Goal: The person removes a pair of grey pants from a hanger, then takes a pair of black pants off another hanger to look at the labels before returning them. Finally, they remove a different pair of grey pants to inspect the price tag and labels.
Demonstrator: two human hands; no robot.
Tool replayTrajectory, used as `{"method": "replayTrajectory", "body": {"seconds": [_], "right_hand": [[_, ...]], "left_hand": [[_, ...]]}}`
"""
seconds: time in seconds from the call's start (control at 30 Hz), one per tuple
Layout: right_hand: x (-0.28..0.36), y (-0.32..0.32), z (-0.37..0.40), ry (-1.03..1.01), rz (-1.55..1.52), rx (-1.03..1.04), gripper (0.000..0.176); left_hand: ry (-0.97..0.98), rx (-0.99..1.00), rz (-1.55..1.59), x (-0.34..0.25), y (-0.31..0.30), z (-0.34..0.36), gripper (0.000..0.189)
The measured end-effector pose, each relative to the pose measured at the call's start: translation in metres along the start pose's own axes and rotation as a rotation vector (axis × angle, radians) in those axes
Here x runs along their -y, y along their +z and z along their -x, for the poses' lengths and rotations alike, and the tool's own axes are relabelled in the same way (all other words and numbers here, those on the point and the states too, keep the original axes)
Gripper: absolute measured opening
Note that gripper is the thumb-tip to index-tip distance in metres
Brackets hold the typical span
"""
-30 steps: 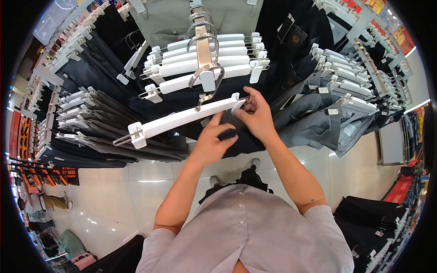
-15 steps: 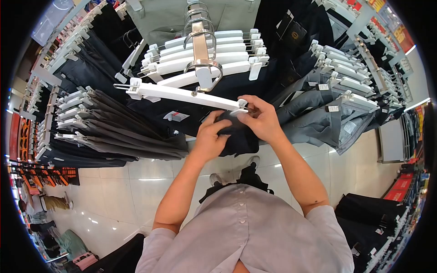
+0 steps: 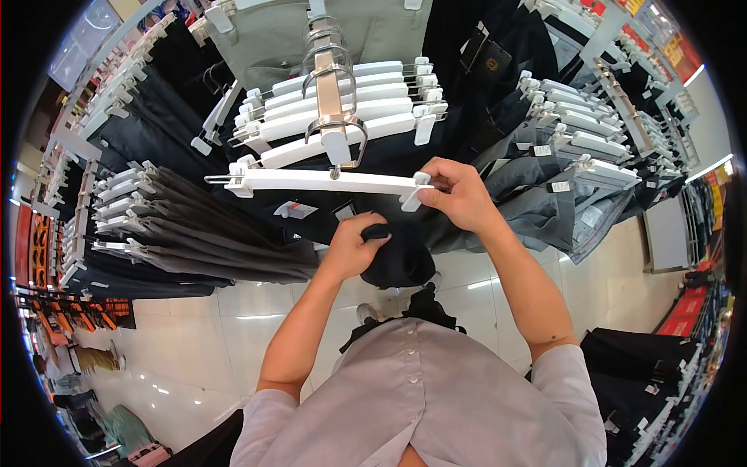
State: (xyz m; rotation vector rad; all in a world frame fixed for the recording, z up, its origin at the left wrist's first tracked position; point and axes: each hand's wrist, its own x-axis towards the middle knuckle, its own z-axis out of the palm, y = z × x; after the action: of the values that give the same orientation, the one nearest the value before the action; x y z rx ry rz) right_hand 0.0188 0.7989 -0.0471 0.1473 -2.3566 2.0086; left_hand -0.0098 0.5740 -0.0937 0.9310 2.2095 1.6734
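Drawn away from the white hanger (image 3: 307, 180), which had swung more level, my left grip (image 3: 352, 244) clutched bunched dark cloth (image 3: 401, 258); my right grip (image 3: 457, 196) pinched the hanger's end clip (image 3: 409, 203).

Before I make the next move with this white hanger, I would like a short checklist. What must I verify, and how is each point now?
1. White hanger hung from the rail: ok.
2. Right hand gripping the hanger at its right clip: ok.
3. Left hand holding the dark garment: ok.
4. Garment smooth and flat: not ok; it is bunched below the left hand.
5. Garment caught in the right clip: cannot tell; the right hand partly hides it.
6. Left clip closed on cloth: cannot tell from this angle.
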Motion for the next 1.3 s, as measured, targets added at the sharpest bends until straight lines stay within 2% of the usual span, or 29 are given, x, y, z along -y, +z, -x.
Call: {"method": "replayTrajectory", "body": {"seconds": [0.03, 0.07, 0.13, 0.17, 0.27, 0.3, 0.33, 0.37, 0.4, 0.5, 0.53, 0.6, 0.7, 0.73, 0.8, 0.9, 0.93, 0.97, 1.0, 1.03, 1.07, 1.1, 1.13, 1.23, 1.3], "right_hand": [[0.003, -0.002, -0.002, 0.05, 0.005, -0.01, 0.017], [0.001, -0.005, -0.004, 0.071, 0.006, 0.015, 0.029], [0.001, 0.0, -0.001, 0.065, 0.015, -0.067, 0.038], [0.001, 0.004, 0.003, 0.063, 0.021, -0.103, 0.042], [-0.034, 0.008, 0.036, 0.102, -0.356, -0.198, 0.052], [-0.047, 0.016, 0.051, 0.076, -0.355, -0.122, 0.054], [-0.044, 0.036, 0.066, 0.173, -0.491, -0.119, 0.061], [-0.044, 0.055, 0.076, 0.171, -0.55, -0.088, 0.068], [-0.046, 0.075, 0.077, 0.069, -0.675, -0.077, 0.069], [-0.008, 0.081, 0.075, 0.084, -0.636, 0.025, 0.068], [-0.003, 0.08, 0.077, 0.067, -0.687, 0.021, 0.058], [-0.002, 0.082, 0.083, 0.076, -0.66, -0.022, 0.048], [-0.003, 0.085, 0.085, 0.126, -0.632, -0.048, 0.032], [-0.004, 0.086, 0.084, 0.142, -0.624, -0.051, 0.026], [0.001, 0.09, 0.081, 0.095, -0.438, -0.097, 0.019], [0.007, 0.085, 0.088, 0.061, -0.105, -0.254, 0.012], [0.009, 0.08, 0.092, 0.055, 0.015, -0.317, 0.011], [0.017, 0.073, 0.097, 0.101, -0.039, -0.42, 0.01], [0.011, 0.063, 0.101, -0.05, -0.112, -0.496, 0.011], [0.014, 0.052, 0.107, -0.058, -0.147, -0.546, 0.012], [0.012, 0.041, 0.112, -0.131, -0.067, -0.589, 0.013], [0.019, 0.036, 0.116, -0.133, -0.112, -0.616, 0.014], [0.021, 0.031, 0.12, -0.156, -0.007, -0.585, 0.015], [0.037, 0.032, 0.122, -0.15, -0.116, -0.529, 0.015], [0.059, 0.035, 0.119, -0.08, -0.298, -0.516, 0.018]], "left_hand": [[0.001, -0.01, 0.039, 0.004, -0.001, 0.003, 0.011], [-0.063, -0.007, 0.108, 0.007, -0.004, 0.008, 0.01], [-0.193, -0.01, 0.246, 0.007, -0.015, 0.014, 0.009], [-0.19, -0.029, 0.275, 0.006, -0.019, 0.018, 0.008], [-0.171, -0.074, 0.391, 0.002, -0.027, 0.025, 0.007], [-0.167, -0.053, 0.423, -0.001, -0.028, 0.026, 0.006], [-0.164, -0.027, 0.454, -0.005, -0.029, 0.027, 0.006], [-0.164, 0.009, 0.483, -0.007, -0.027, 0.028, 0.006], [-0.175, 0.04, 0.49, -0.005, -0.025, 0.029, 0.005], [-0.146, 0.067, 0.49, -0.013, -0.023, 0.032, 0.005], [-0.153, 0.062, 0.504, -0.012, -0.023, 0.033, 0.01], [-0.163, 0.039, 0.541, -0.01, -0.021, 0.037, 0.018], [-0.205, 0.131, 0.604, -0.016, -0.023, 0.043, 0.02], [-0.2, 0.145, 0.585, -0.017, -0.026, 0.045, 0.015], [-0.185, 0.169, 0.548, -0.02, -0.031, 0.049, 0.008], [0.05, 0.068, 0.495, -0.028, -0.036, 0.055, 0.007], [-0.022, 0.078, 0.677, -0.037, -0.044, 0.058, 0.009], [0.059, -0.019, 0.679, -0.036, -0.053, 0.062, 0.011], [-0.039, -0.143, 0.593, -0.033, -0.067, 0.072, 0.011], [-0.139, -0.27, 0.504, -0.033, -0.078, 0.08, 0.011], [-0.162, -0.381, 0.412, -0.037, -0.085, 0.084, 0.012], [-0.192, -0.493, 0.315, -0.042, -0.092, 0.085, 0.014], [-0.191, -0.476, 0.207, -0.041, -0.097, 0.088, 0.016], [-0.282, -0.431, 0.106, -0.039, -0.106, 0.085, 0.023], [-0.337, -0.356, 0.481, -0.05, -0.114, 0.081, 0.032]]}}
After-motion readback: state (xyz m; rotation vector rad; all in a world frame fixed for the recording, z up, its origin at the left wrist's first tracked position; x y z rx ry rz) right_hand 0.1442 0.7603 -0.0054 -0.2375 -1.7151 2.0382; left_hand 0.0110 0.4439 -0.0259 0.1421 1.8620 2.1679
